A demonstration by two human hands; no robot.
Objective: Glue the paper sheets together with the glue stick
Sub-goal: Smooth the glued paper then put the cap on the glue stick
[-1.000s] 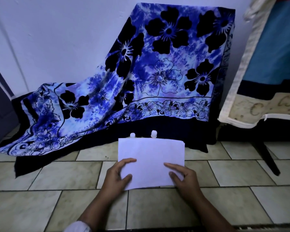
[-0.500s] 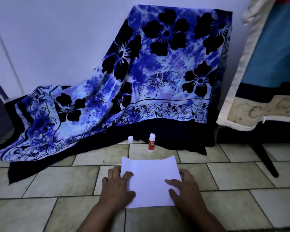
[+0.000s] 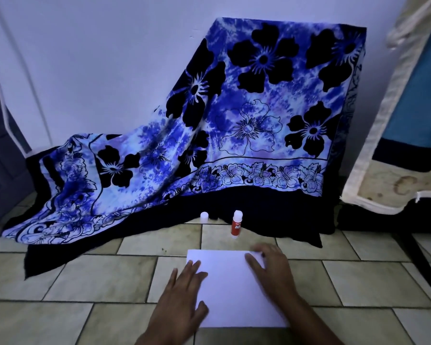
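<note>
White paper sheets (image 3: pixel 230 292) lie flat on the tiled floor in front of me. My left hand (image 3: pixel 182 300) presses down on their left edge with straight, spread fingers. My right hand (image 3: pixel 271 272) lies flat on the right part of the sheets, fingers reaching to the far right corner. A red glue stick (image 3: pixel 236 224) stands upright and uncapped just beyond the paper. Its white cap (image 3: pixel 204 217) stands on the floor a little to its left.
A blue flowered cloth (image 3: pixel 234 125) drapes over something against the wall and spreads onto the floor at the left. A mattress or board (image 3: pixel 396 185) leans at the right, with a dark leg (image 3: pixel 418 260) slanting down to the tiled floor (image 3: pixel 85 277).
The paper came down from being held up to lying flat on the floor. Both hands now press on it, and the right hand has slid toward the far right corner.
</note>
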